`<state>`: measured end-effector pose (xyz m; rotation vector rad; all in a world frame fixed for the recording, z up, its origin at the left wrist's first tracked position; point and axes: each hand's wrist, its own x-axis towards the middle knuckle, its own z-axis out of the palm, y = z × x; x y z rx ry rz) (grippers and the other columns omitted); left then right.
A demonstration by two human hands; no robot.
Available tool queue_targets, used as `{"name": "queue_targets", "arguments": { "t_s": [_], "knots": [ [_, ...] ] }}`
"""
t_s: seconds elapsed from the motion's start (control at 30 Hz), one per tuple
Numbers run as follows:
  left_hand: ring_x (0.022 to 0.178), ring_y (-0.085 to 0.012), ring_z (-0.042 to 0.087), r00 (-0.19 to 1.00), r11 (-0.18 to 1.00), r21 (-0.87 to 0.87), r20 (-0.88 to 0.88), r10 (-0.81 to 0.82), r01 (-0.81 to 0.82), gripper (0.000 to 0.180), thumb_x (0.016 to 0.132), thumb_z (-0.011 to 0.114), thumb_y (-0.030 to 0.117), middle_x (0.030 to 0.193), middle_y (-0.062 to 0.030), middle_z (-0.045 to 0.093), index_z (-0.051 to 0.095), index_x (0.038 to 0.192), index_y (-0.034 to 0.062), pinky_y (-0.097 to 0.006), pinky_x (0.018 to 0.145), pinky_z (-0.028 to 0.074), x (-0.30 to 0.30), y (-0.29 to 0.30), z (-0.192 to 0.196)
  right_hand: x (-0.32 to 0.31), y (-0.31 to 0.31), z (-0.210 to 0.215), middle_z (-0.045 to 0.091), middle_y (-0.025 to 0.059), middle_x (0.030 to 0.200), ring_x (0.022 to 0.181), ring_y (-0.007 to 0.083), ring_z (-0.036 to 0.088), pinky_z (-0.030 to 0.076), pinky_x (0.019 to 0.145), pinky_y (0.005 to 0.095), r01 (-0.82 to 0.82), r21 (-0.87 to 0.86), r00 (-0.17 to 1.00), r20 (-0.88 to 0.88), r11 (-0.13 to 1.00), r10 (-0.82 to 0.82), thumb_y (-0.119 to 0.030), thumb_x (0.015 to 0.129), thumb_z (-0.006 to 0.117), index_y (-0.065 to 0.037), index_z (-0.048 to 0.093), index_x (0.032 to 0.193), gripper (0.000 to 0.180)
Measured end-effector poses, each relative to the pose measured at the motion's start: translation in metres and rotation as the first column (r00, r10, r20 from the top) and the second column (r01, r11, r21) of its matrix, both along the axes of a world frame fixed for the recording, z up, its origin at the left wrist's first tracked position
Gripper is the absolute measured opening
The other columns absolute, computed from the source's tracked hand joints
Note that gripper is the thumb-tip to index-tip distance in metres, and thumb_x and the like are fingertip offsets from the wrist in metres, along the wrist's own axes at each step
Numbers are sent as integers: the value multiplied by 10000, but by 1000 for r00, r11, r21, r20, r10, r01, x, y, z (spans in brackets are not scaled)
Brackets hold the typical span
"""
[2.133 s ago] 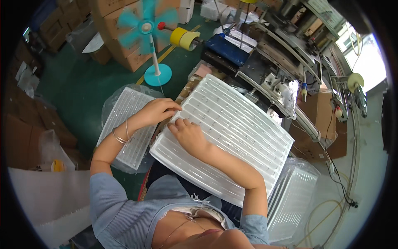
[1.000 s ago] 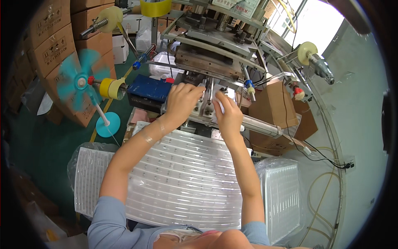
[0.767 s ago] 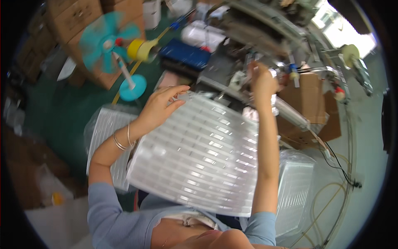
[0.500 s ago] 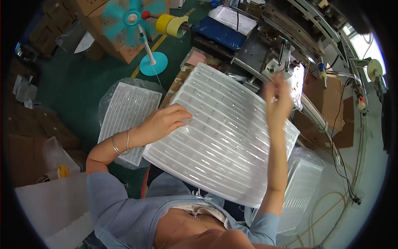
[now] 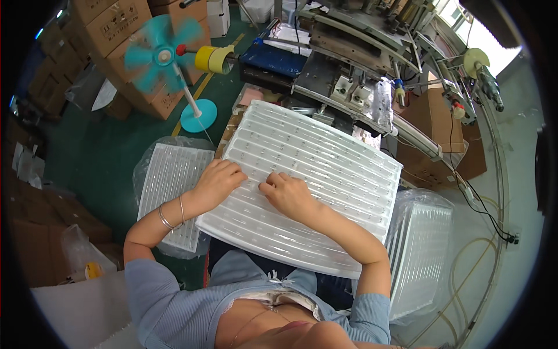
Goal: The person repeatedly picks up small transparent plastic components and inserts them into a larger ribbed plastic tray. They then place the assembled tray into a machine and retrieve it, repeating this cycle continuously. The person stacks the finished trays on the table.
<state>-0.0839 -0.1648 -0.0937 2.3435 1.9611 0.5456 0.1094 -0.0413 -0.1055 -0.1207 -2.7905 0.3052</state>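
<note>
A large white ribbed plastic tray (image 5: 325, 168) lies tilted in front of me, its long parallel channels dotted with small pieces. My left hand (image 5: 220, 181) rests over its left part, thumb and fingers pinched together. A little to the right, my right hand (image 5: 288, 195) is above the same tray with its fingers curled in and closed. Whatever either pinch holds is too small or hidden to make out. The hands are close together but apart.
Another ribbed tray (image 5: 171, 186) in clear plastic is at the left, and a wrapped stack (image 5: 421, 256) at the right. Beyond stands a metal press machine (image 5: 343, 75). A turquoise fan (image 5: 164, 56), a yellow tape roll (image 5: 212, 59) and cardboard boxes (image 5: 113, 26) are at the far left.
My right hand has come from the machine back to the tray, beside my left hand. My left hand has shifted slightly left and down in view. The whole view has swung a little.
</note>
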Motion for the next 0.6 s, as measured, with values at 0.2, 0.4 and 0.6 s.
{"name": "queue_targets", "arguments": {
  "t_s": [0.2, 0.4, 0.6],
  "knots": [
    [919, -256, 566, 992, 998, -26, 110, 56, -53, 270, 748, 676, 97, 962, -70, 600, 646, 1016, 81, -362, 813, 439, -3, 11, 27, 1, 1, 5, 556, 94, 810, 734, 239, 608, 506, 557, 354, -37, 42, 994, 101, 998, 33, -62, 738, 572, -66, 537, 884, 151],
    [818, -245, 612, 897, 985, 46, 421, 132, -167, 280, 799, 634, 74, 947, -100, 622, 620, 1077, 46, -339, 729, 488, -7, 54, 47, 2, 20, 38, 573, 84, 859, 748, 289, 617, 512, 623, 393, -17, -514, 987, -147, 858, -68, -88, 728, 649, -48, 485, 896, 239],
    [786, -227, 598, 911, 961, 222, 407, 62, -164, 298, 808, 620, 59, 960, -96, 615, 615, 1106, 55, -301, 711, 483, 6, 116, 36, 36, 97, 51, 626, 107, 976, 759, 181, 593, 474, 622, 274, 199, -744, 875, -158, 638, -457, -101, 800, 629, -44, 524, 909, 162]
  ]
}}
